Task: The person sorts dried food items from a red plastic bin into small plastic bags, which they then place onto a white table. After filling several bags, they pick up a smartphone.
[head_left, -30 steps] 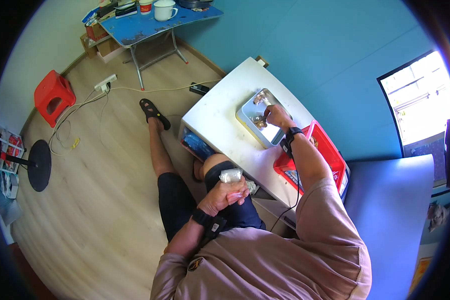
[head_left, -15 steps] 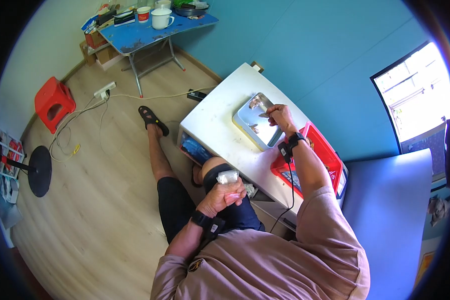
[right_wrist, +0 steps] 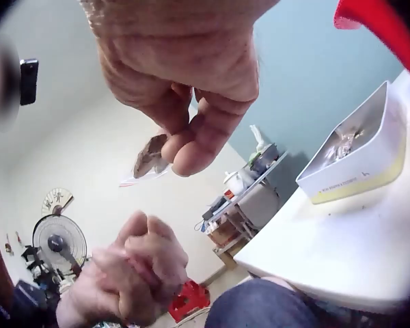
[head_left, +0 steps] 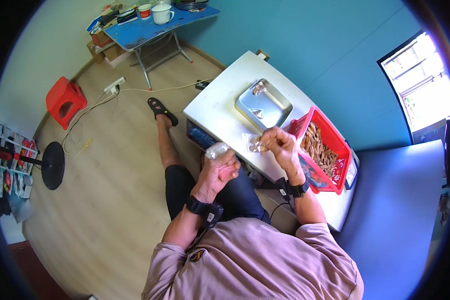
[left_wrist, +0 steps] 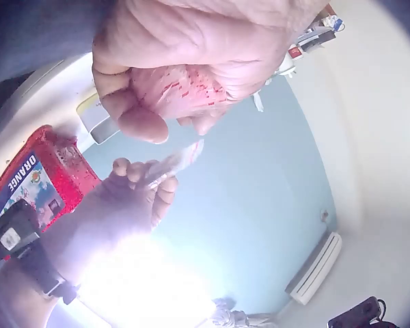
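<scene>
My left hand [head_left: 212, 177] is curled round a bundle of clear plastic bags [head_left: 217, 150], held over the lap. In the left wrist view, red marks show on the plastic bundle [left_wrist: 181, 92] inside the fist. My right hand [head_left: 283, 146] pinches a small clear zip bag [head_left: 255, 144] by its edge, in front of the cabinet's near side. Brown dried pieces [right_wrist: 150, 157] show through the bag in the right wrist view. Beyond the right hand, a shallow metal tin [head_left: 275, 102] holds small filled bags [head_left: 259, 89]. Close by the right wrist is a red basket [head_left: 341, 146] of brown dried pieces [head_left: 315, 145].
Tin and basket stand on a white cabinet top [head_left: 220, 100] against the blue wall. A blue padded surface [head_left: 395, 200] lies to the right. Farther off are a blue folding table [head_left: 135, 35], a red stool [head_left: 65, 102] and a power strip [head_left: 115, 85] with cables.
My right hand has come back from the tin towards the left hand, with a small filled bag in its fingers. The left hand keeps hold of the plastic bundle.
</scene>
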{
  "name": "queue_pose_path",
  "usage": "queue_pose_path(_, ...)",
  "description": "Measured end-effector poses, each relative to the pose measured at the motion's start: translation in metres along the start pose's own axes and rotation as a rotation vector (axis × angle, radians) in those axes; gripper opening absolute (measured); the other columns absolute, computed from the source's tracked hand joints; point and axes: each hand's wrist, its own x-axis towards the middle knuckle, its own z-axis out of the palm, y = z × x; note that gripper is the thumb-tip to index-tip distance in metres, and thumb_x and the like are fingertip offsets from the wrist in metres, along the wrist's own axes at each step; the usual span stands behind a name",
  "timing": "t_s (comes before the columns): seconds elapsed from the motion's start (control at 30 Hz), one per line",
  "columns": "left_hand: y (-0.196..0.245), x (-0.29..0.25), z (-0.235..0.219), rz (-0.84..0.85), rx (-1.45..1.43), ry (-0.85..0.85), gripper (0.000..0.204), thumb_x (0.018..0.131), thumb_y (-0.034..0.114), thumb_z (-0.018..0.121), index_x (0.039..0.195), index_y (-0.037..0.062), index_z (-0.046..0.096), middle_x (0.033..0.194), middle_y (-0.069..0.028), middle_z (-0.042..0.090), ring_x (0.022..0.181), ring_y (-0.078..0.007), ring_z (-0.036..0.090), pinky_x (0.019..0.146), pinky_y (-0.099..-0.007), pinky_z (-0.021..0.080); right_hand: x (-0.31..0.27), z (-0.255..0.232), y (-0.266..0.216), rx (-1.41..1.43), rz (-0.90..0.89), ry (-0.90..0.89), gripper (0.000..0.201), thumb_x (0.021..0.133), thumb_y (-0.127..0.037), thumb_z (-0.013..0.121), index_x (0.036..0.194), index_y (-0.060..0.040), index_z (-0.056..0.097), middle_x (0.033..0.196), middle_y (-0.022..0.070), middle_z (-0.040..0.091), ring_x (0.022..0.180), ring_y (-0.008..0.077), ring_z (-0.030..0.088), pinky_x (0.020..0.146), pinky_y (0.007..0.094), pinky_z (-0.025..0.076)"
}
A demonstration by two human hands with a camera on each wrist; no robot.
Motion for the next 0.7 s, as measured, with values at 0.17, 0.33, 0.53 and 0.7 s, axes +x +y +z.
queue_pose_path(0.17,-0.011,-0.01,-0.002,-0.098,-0.041,0.06,0.017,0.084,0.015,0.072,0.094,0.0085,0.06,0.075,-0.0031,0.058,0.069,-0.0188,0.06,0.05,-0.0275,0.047,-0.031,0.018,0.006,-0.177,-0.024,-0.04,0.01,0.089,0.008,0.055,0.088,0.0032,0.064,0.088,0.0073,0.058,0.069,0.0133,0.058,0.06,0.0256,0.049)
queue_pose_path(0.33,-0.02,-0.019,-0.008,-0.064,0.142,0.113,0.022,0.082,0.014,0.074,0.098,0.0063,0.061,0.08,-0.0051,0.061,0.071,-0.0196,0.062,0.053,-0.0279,0.05,-0.046,0.017,0.01,-0.196,-0.03,-0.013,0.007,0.091,0.003,0.056,0.087,0.0034,0.062,0.087,0.0076,0.057,0.071,0.0131,0.058,0.061,0.0254,0.049)
queue_pose_path(0.53,-0.026,-0.025,0.001,-0.008,0.39,0.22,0.019,0.08,0.013,0.072,0.093,0.0028,0.063,0.073,-0.0054,0.06,0.062,-0.017,0.062,0.048,-0.0262,0.05,-0.06,0.01,0.006,-0.281,-0.068,0.0,0.012,0.087,0.009,0.055,0.089,0.0026,0.065,0.089,0.0097,0.06,0.073,0.0189,0.061,0.061,0.0284,0.05)
queue_pose_path(0.7,-0.033,-0.028,-0.002,0.013,0.512,0.232,0.017,0.079,0.011,0.07,0.091,-0.0004,0.063,0.068,-0.0053,0.059,0.058,-0.017,0.062,0.046,-0.026,0.05,-0.071,0.008,0.013,-0.306,-0.057,0.008,0.012,0.086,0.009,0.055,0.089,0.0019,0.065,0.089,0.0114,0.06,0.074,0.0222,0.061,0.064,0.0299,0.05)
